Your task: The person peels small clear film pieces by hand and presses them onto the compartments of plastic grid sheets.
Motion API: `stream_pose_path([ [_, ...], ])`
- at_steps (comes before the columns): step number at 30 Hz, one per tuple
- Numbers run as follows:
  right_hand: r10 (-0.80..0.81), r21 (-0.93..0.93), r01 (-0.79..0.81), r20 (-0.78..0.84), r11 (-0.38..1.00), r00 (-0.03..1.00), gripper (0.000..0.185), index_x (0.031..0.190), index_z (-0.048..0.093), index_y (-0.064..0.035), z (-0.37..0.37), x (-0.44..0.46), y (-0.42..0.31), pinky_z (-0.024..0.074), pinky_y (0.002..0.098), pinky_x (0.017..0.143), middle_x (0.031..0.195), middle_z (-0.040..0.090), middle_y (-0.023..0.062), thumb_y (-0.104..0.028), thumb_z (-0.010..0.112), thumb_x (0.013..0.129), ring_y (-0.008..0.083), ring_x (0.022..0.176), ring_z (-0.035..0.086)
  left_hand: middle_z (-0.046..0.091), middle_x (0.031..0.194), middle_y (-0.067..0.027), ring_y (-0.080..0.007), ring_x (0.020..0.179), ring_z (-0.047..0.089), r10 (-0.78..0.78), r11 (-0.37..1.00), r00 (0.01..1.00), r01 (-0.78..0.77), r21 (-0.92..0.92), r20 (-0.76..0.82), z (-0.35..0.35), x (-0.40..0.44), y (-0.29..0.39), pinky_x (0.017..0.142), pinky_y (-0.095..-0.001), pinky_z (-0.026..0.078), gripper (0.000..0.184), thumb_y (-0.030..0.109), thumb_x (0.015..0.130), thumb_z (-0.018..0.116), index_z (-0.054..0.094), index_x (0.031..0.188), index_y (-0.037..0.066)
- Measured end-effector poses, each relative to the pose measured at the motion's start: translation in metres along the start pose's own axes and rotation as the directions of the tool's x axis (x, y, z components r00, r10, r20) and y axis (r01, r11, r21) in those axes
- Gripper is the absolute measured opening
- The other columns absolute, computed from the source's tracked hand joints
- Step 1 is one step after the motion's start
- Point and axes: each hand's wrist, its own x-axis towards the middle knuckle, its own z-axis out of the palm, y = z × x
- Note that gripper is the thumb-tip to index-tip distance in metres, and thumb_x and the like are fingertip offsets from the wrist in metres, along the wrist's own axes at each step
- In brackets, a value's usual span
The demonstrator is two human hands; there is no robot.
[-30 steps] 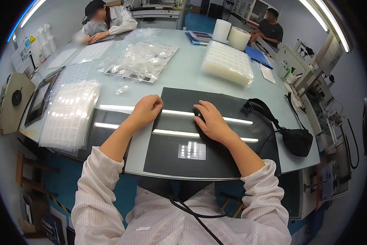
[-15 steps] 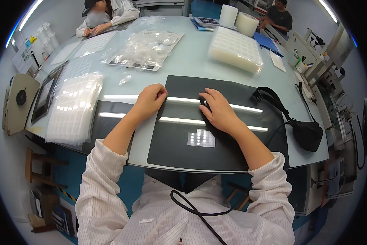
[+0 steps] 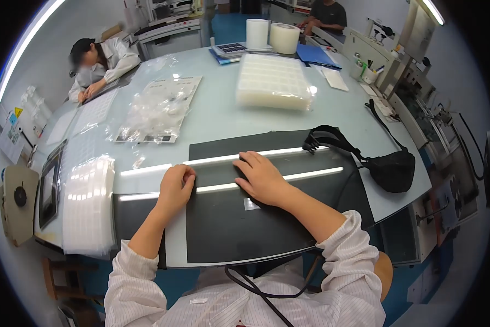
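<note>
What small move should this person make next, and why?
Perhaps slide the black strap off the dark sheet with the right hand. The strap lies across the sheet's far right corner, so it could get in the way if the sheet were shifted. The right hand is nearer to it than the left hand, which is at the sheet's left edge.

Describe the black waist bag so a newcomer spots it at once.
On the big pale table, find the large dark sheet under the right hand. Just past its right edge lies the black waist bag, its buckle-ended strap reaching over the sheet. Unlike the flat sheet beside it, it is a rounded pouch.
</note>
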Motion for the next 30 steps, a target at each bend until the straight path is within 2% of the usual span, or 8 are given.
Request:
stream_pose_path([
  [3,0.030,0.046,-0.028,-0.038,0.999,0.999,0.044,0.130,0.059,-0.0024,-0.006,0.002,0.004,0.0426,0.0476,0.110,0.137,0.055,0.0216,-0.021,0.071,0.092,0.0406,0.130,0.051,0.058,0.083,-0.0059,-0.0192,0.075,0.054,-0.019,0.997,0.999,0.022,0.076,-0.036,0.005,0.002,0.006,0.071,-0.0330,0.046,0.006,0.008,0.091,0.066,0.065,0.097,0.006],
  [4,0.039,0.073,-0.034,-0.064,0.997,0.997,0.044,0.129,0.059,-0.0026,-0.008,0.002,0.004,0.0436,0.0471,0.109,0.136,0.056,0.0210,-0.019,0.072,0.091,0.0399,0.129,0.052,0.061,0.082,-0.0090,-0.0270,0.081,0.058,-0.075,0.996,0.996,0.077,0.049,-0.057,0.007,0.002,0.010,0.076,-0.0396,0.047,0.006,0.004,0.088,0.066,0.064,0.093,0.005],
  [8,0.144,0.095,-0.127,-0.205,0.987,0.968,0.037,0.123,0.063,-0.0013,-0.023,0.022,0.011,0.0462,0.0449,0.105,0.130,0.059,0.0194,-0.014,0.072,0.089,0.0386,0.123,0.056,0.061,0.079,-0.0091,-0.0283,0.078,0.058,-0.079,0.995,0.991,0.084,0.043,-0.108,0.008,0.003,0.012,0.073,-0.0413,0.046,0.005,0.004,0.088,0.066,0.064,0.092,0.005],
  [14,0.066,-0.142,-0.115,-0.314,0.983,0.947,0.043,0.126,0.060,-0.0007,-0.043,0.103,0.086,0.0453,0.0456,0.105,0.133,0.058,0.0212,-0.015,0.073,0.088,0.0401,0.124,0.055,0.059,0.080,-0.0097,-0.0262,0.077,0.058,-0.004,0.997,0.992,0.014,0.079,-0.129,0.009,0.002,0.014,0.073,-0.0390,0.047,0.006,0.005,0.089,0.066,0.062,0.093,0.004],
  [16,0.011,-0.326,-0.134,-0.352,0.936,0.936,0.053,0.134,0.055,-0.0013,-0.041,0.125,0.112,0.0416,0.0476,0.110,0.139,0.055,0.0224,-0.020,0.074,0.088,0.0408,0.130,0.051,0.059,0.079,-0.0095,-0.0266,0.077,0.057,0.000,0.997,0.991,0.010,0.070,-0.130,0.009,0.000,0.012,0.073,-0.0395,0.046,0.006,0.005,0.089,0.066,0.062,0.093,0.004],
  [22,0.188,-0.432,-0.247,-0.175,0.867,0.966,0.067,0.143,0.049,-0.0002,-0.011,0.142,0.176,0.0359,0.0494,0.115,0.145,0.052,0.0235,-0.032,0.074,0.090,0.0410,0.136,0.046,0.061,0.080,-0.0099,-0.0328,0.080,0.058,0.065,0.996,0.987,-0.055,0.074,-0.144,0.008,0.002,0.011,0.075,-0.0452,0.045,0.005,0.006,0.087,0.066,0.063,0.092,0.006],
  [27,0.006,-0.426,-0.103,-0.222,0.899,0.975,0.060,0.132,0.057,0.0000,-0.021,0.141,0.186,0.0452,0.0456,0.104,0.132,0.061,0.0175,-0.028,0.079,0.084,0.0361,0.122,0.056,0.063,0.085,-0.0098,-0.0323,0.086,0.059,0.034,0.998,0.993,-0.029,0.048,-0.110,0.008,0.000,0.009,0.081,-0.0439,0.045,0.006,0.009,0.088,0.066,0.062,0.093,0.008],
  [30,0.034,-0.392,-0.104,-0.182,0.914,0.983,0.055,0.128,0.061,-0.0007,-0.030,0.147,0.181,0.0481,0.0450,0.098,0.126,0.063,0.0161,-0.030,0.079,0.085,0.0355,0.117,0.058,0.063,0.087,-0.0094,-0.0318,0.087,0.059,0.017,0.999,0.995,-0.013,0.045,-0.098,0.009,-0.001,0.008,0.082,-0.0438,0.045,0.007,0.009,0.089,0.065,0.062,0.094,0.009],
])
